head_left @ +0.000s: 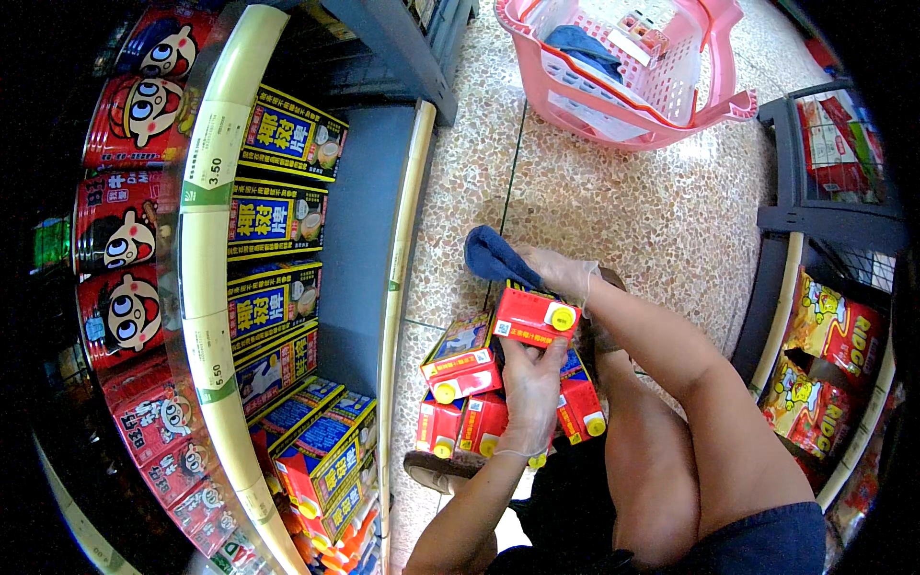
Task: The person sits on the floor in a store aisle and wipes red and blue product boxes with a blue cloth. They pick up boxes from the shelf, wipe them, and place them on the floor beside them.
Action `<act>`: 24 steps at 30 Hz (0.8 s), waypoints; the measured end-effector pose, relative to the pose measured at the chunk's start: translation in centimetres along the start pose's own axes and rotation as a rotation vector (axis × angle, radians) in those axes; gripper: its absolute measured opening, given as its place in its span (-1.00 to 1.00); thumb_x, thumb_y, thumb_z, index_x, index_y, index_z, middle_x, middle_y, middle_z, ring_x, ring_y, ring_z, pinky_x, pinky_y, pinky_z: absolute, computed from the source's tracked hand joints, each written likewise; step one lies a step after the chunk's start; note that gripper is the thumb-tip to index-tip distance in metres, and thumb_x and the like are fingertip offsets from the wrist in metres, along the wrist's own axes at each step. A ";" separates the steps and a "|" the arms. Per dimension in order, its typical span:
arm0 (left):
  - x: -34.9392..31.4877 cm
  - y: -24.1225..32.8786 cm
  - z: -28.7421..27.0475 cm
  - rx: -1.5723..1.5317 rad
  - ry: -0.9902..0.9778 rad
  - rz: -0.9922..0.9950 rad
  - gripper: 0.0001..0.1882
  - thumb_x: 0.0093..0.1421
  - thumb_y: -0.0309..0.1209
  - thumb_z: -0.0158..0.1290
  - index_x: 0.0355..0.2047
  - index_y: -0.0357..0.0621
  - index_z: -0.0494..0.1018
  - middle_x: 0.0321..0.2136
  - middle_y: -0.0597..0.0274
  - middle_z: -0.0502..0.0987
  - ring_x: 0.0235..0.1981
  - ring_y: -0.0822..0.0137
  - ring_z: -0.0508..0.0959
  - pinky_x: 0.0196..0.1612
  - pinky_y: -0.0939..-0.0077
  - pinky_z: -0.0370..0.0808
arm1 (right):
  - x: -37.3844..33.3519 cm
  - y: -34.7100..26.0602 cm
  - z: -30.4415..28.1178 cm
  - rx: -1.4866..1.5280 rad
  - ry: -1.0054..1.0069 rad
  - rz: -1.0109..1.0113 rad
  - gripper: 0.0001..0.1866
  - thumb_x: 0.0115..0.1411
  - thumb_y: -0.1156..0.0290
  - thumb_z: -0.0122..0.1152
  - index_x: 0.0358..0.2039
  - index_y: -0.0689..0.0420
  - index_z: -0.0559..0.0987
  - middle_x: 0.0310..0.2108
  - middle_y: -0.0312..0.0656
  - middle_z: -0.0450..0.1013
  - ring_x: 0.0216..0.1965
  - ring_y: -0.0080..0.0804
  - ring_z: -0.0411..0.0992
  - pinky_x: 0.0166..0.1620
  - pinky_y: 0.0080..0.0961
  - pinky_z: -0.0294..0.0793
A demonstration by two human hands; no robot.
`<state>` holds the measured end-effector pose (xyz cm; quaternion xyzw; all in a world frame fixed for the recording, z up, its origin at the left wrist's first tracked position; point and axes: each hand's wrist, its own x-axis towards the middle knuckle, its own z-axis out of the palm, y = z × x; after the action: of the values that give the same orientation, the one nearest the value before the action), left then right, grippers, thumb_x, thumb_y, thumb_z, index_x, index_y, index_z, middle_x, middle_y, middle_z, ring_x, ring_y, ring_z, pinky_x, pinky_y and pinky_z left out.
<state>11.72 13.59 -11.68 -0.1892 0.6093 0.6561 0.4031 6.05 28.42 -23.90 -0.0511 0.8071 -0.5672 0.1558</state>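
Yellow-capped carton [533, 314] sits clasped in the left grip [533, 388], likely to keep it steady, while just beyond it the right grip [563, 274] holds a folded blue cloth [493, 257], and similar cartons [461, 374] cluster on the floor [632, 211] beside the left grip, probably for easy reach.

Bright, mostly even light on the speckled floor [623, 211], fisheye-curved shelf edge [203, 278], black corners.

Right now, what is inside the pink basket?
The pink basket holds a dark blue cloth and, to its right, something small in red and white. Whatever lies beneath them is covered.
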 end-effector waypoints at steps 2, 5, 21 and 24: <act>0.1 -0.2 -0.1 -0.007 0.003 0.008 -0.52 0.26 -0.58 0.01 0.13 -0.14 0.09 -0.03 0.10 0.46 -0.05 0.31 0.51 0.02 0.33 0.49 | 0.1 0.0 -0.1 0.103 -0.035 0.089 -0.59 0.21 0.25 -0.03 -0.02 0.24 0.46 -0.04 0.16 0.43 0.00 0.10 0.39 0.06 -0.22 0.37; 0.1 -0.2 -0.1 -0.013 0.003 0.001 -0.52 0.26 -0.58 0.00 0.13 -0.15 0.09 -0.03 0.10 0.46 -0.05 0.31 0.51 0.01 0.33 0.50 | -0.2 1.6 0.5 0.055 0.044 -0.037 -0.52 0.22 0.15 -0.02 0.02 0.22 0.45 -0.02 0.12 0.45 0.02 -0.02 0.40 0.09 -0.28 0.35; 0.0 0.0 0.0 0.014 0.001 0.017 -0.51 0.26 -0.58 0.00 0.15 -0.14 0.09 -0.04 0.14 0.47 -0.08 0.34 0.51 -0.03 0.39 0.50 | 0.5 3.0 1.2 0.195 0.000 0.121 -0.53 0.17 0.09 0.08 -0.07 0.22 0.49 -0.22 0.00 0.53 -0.21 -0.31 0.45 -0.09 -0.34 0.42; 0.2 -0.6 -0.1 0.021 -0.009 0.046 -0.52 0.27 -0.57 0.00 0.14 -0.14 0.09 -0.05 0.14 0.47 -0.08 0.33 0.52 -0.04 0.39 0.50 | 0.2 3.4 1.4 0.157 0.078 0.023 -0.52 0.17 0.07 0.08 -0.07 0.21 0.49 -0.25 -0.04 0.53 -0.24 -0.35 0.43 -0.12 -0.34 0.42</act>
<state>12.06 13.49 -12.22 -0.1680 0.6188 0.6595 0.3925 6.58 28.29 -27.51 -0.0071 0.7661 -0.6284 0.1344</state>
